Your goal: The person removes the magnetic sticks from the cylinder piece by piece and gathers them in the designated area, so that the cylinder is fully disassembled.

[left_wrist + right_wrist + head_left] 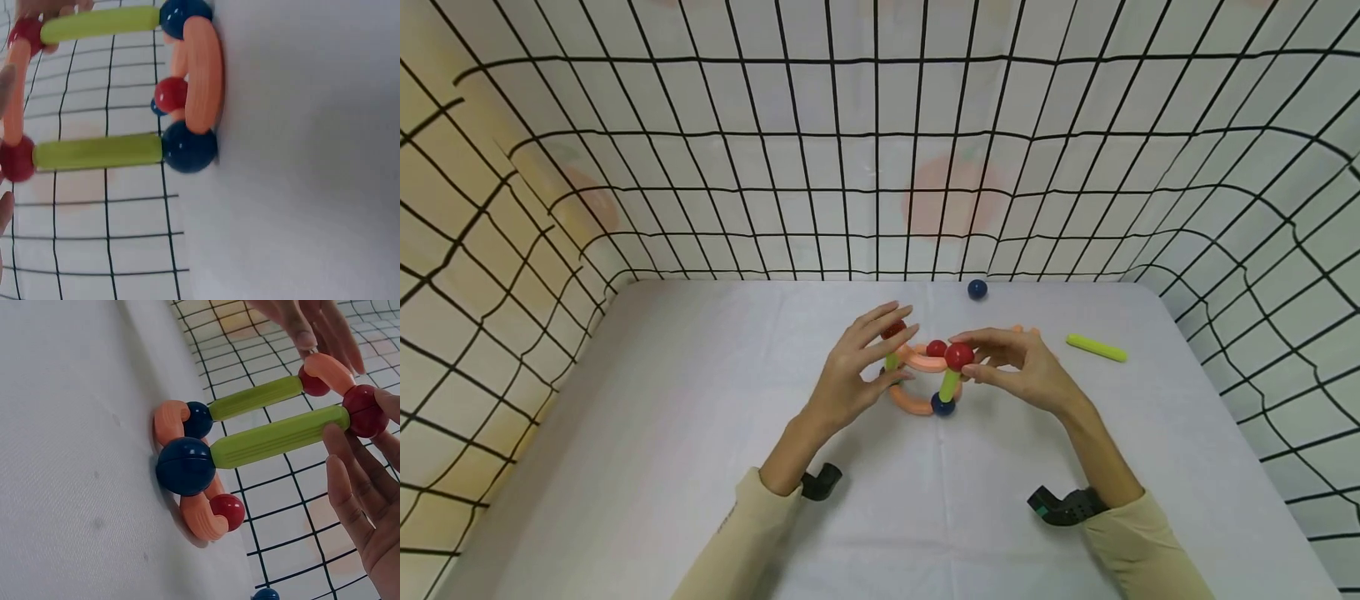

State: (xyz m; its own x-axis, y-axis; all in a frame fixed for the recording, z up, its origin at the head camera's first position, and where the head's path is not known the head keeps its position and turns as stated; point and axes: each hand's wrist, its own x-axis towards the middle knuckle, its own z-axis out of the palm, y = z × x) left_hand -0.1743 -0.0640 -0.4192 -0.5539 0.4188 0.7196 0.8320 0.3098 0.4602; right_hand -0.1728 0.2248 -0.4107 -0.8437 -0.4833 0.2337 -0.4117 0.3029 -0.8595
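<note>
Between the hands stands a frame of toy rods and balls. Two green rods (pixel 281 436) rise from dark blue balls (pixel 186 466) at its base, each topped by a red ball. A curved orange rod (pixel 925 361) bridges the two top balls, and more curved orange rods (pixel 205 75) lie low around the base, with another red ball (pixel 227 511). My right hand (pixel 1026 367) pinches the right top red ball (pixel 958 357). Around the left top red ball (pixel 893 329) my left hand (pixel 846 375) spreads its fairly straight fingers, thumb lower down.
On the white table (pixel 700 467), a loose blue ball (pixel 977 289) lies at the back edge. To the right is a loose green rod (pixel 1097 347). Orange pieces (pixel 1018 328) show partly behind my right hand. Black wire mesh (pixel 876 133) encloses the back and sides.
</note>
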